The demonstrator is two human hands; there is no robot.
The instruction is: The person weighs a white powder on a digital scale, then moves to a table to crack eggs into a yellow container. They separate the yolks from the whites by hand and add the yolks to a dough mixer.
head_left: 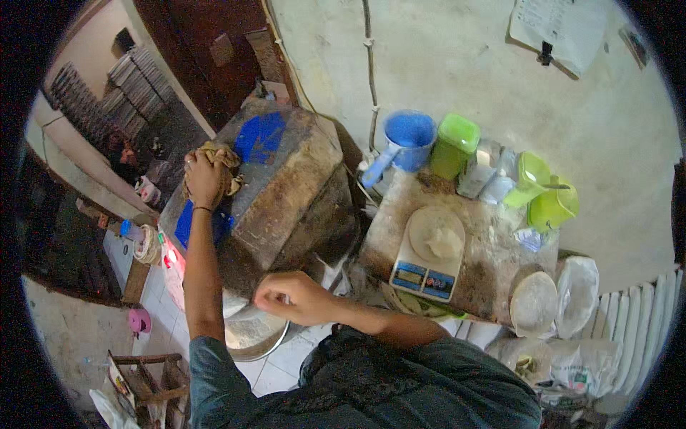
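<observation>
My left hand (204, 179) is shut on a crumpled brown cloth (223, 154), pressing it against the top of a worn, box-like wooden table (289, 168) with blue patches. My right hand (291, 296) hangs in front of that table's near edge, its fingers loosely curled and nothing visible in them. Below it is a wide round container (259, 336) with pale contents, partly covered by my arm.
On a smaller table (486, 268) to the right stands a kitchen scale (427, 275) bearing a plate with a whitish lump. Behind it are a blue jug (409, 136), a green container (455, 146) and green scoops (530, 179). A wooden stool (146, 382) stands at lower left.
</observation>
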